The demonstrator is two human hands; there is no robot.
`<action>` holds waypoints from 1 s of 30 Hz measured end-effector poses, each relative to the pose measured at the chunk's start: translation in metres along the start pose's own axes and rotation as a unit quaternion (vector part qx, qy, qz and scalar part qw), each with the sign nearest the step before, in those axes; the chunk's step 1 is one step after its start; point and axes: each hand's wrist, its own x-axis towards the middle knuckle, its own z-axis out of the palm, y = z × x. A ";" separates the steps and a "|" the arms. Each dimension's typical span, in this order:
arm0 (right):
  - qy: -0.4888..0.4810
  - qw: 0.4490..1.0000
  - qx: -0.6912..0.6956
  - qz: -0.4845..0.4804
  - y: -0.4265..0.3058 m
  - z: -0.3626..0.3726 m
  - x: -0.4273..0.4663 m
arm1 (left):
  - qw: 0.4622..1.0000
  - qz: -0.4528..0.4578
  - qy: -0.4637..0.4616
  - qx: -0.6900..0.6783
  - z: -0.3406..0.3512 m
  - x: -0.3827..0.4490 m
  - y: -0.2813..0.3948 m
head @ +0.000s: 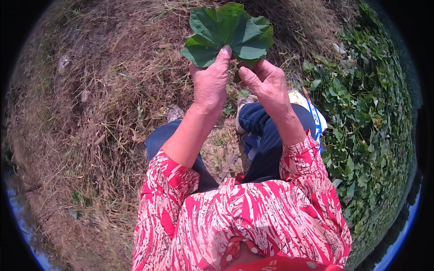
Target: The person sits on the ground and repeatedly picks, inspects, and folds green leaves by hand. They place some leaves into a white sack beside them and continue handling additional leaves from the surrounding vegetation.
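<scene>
My left hand (212, 79) grips a cluster of broad green leaves (230, 30) near their base, its thumb pressed on top. The leaves fan out beyond the fingers, with folded and wavy edges. Close on its right, my right hand (266, 79) has thumb and fingers together at the lower right edge of the leaves, pinching there. A small dark bit of leaf shows between the two hands. The fingers beneath the leaves are hidden. Both hands are raised in front of my bent knees.
Dry, cut grass (112, 111) covers the ground at left and ahead. A dense bed of leafy green vines (366, 128) runs along the right. Beside my right knee lies a white printed sack (317, 118), partly hidden. Bare soil (223, 145) shows between my legs.
</scene>
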 end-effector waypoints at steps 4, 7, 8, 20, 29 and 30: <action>0.008 0.992 0.112 0.057 -0.005 0.001 -0.001 | 1.000 0.005 0.005 0.031 0.002 -0.002 0.002; -0.067 0.971 0.215 0.084 -0.008 -0.007 -0.003 | 0.999 0.012 0.024 0.025 0.000 -0.002 0.004; -0.118 0.962 0.235 0.071 -0.013 -0.012 -0.003 | 0.999 0.016 0.037 0.012 -0.003 0.001 0.003; -0.019 0.994 0.109 0.017 -0.007 -0.003 -0.001 | 0.993 -0.100 -0.044 0.040 0.004 -0.010 0.008; 0.069 0.981 0.175 0.047 0.001 0.000 -0.001 | 0.986 -0.085 -0.131 0.059 -0.002 -0.008 -0.004; 0.083 0.982 0.167 0.038 0.003 -0.001 0.000 | 0.986 -0.077 -0.132 0.062 0.000 -0.008 -0.005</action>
